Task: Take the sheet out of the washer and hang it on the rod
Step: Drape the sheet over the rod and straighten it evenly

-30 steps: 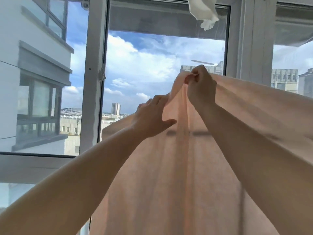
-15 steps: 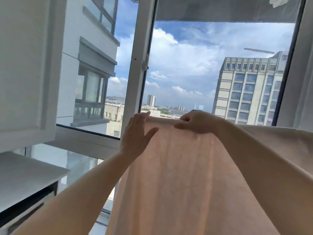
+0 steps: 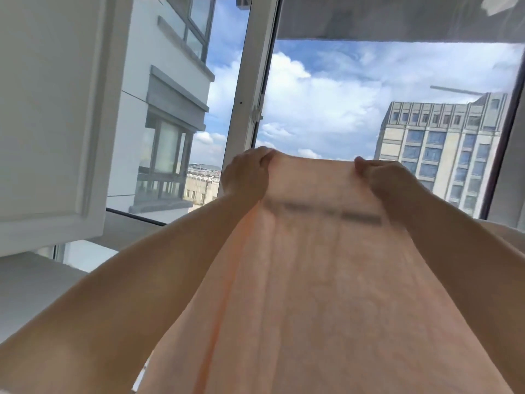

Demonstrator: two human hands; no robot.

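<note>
A thin peach sheet (image 3: 318, 280) hangs spread wide in front of me and fills the lower middle of the head view. My left hand (image 3: 245, 173) grips its top edge at the left. My right hand (image 3: 383, 179) grips the same edge further right, fingers curled over the cloth. Between the hands the edge is pulled flat. A dark horizontal bar, the rod (image 3: 321, 210), shows faintly through the fabric just below the hands. The washer is out of view.
A white window frame post (image 3: 250, 81) rises behind my left hand. An open white cabinet door (image 3: 56, 109) stands at the left over a white ledge (image 3: 34, 285). Buildings and sky lie beyond the glass. A white cloth scrap (image 3: 500, 4) hangs at top right.
My left hand went from flat against the sheet to gripping its top edge. Both hands have moved apart, spreading the bunched cloth wide. The view shifted left and down.
</note>
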